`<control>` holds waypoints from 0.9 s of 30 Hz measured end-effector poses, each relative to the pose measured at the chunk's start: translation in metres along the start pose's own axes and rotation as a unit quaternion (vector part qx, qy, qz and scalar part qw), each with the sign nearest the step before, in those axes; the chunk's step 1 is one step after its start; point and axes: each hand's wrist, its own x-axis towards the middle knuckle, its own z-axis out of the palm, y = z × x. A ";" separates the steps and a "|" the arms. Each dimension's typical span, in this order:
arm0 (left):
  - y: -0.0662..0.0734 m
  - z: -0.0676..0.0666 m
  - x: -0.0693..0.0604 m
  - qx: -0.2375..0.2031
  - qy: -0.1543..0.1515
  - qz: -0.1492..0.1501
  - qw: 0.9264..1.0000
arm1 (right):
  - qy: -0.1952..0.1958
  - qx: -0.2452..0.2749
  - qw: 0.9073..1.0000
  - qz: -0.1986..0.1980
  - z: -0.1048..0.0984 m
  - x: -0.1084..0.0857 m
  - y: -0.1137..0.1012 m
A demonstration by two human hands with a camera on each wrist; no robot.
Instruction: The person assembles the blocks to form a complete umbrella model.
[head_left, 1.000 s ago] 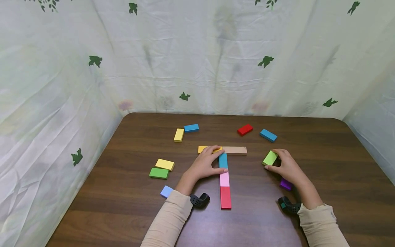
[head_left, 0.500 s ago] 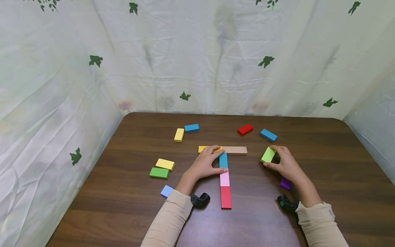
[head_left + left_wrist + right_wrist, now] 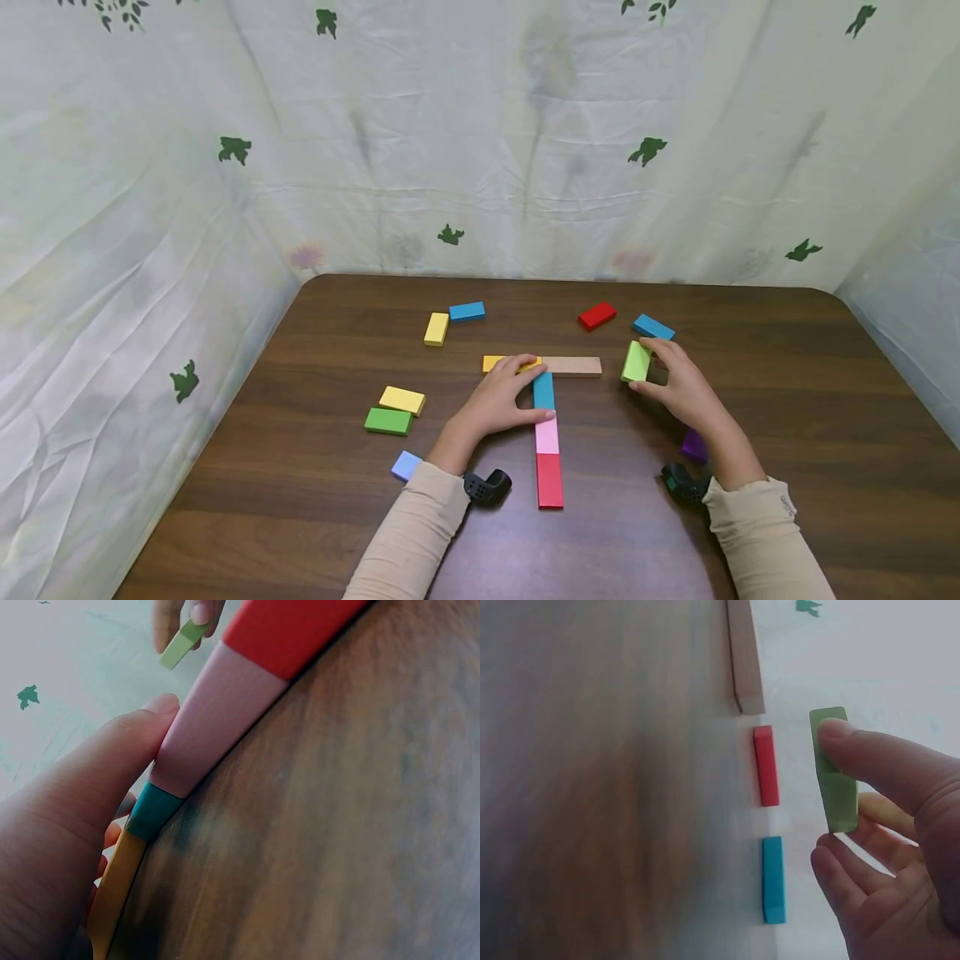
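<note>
My right hand (image 3: pixel 686 390) pinches a light green wooden block (image 3: pixel 636 362) between thumb and fingers, above the table's right half; the block (image 3: pixel 836 780) looks lifted in the right wrist view. Across the laid-out blocks rests my left hand (image 3: pixel 497 404), its thumb against the edge of the pink block (image 3: pixel 221 720) and its fingertips at the orange-yellow block (image 3: pixel 491 363). These blocks form a T: orange-yellow and beige (image 3: pixel 572 367) across the top, then blue (image 3: pixel 543 390), pink and red (image 3: pixel 550 481) down the stem. My left fingers partly cover the top bar.
Loose blocks lie around on the wooden table (image 3: pixel 480 558): a red block (image 3: pixel 597 316) and a blue block (image 3: pixel 653 327) behind, a purple block (image 3: pixel 694 447) by my right wrist. Yellow (image 3: pixel 401 401), green (image 3: pixel 387 421) and pale blue (image 3: pixel 406 465) blocks lie left. A patterned cloth (image 3: pixel 480 150) hangs behind.
My right hand has moved left and away from me with the light green block, which has turned more upright in view. My left hand and the laid-out blocks have stayed put.
</note>
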 end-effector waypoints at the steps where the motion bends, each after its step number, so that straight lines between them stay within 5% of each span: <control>1: 0.000 0.000 0.000 0.000 0.000 -0.001 1.000 | -0.002 0.002 1.000 -0.001 0.001 0.002 -0.001; 27: 0.002 -0.002 0.000 0.008 0.007 0.014 1.000 | -0.065 0.008 0.998 -0.012 0.015 0.035 0.005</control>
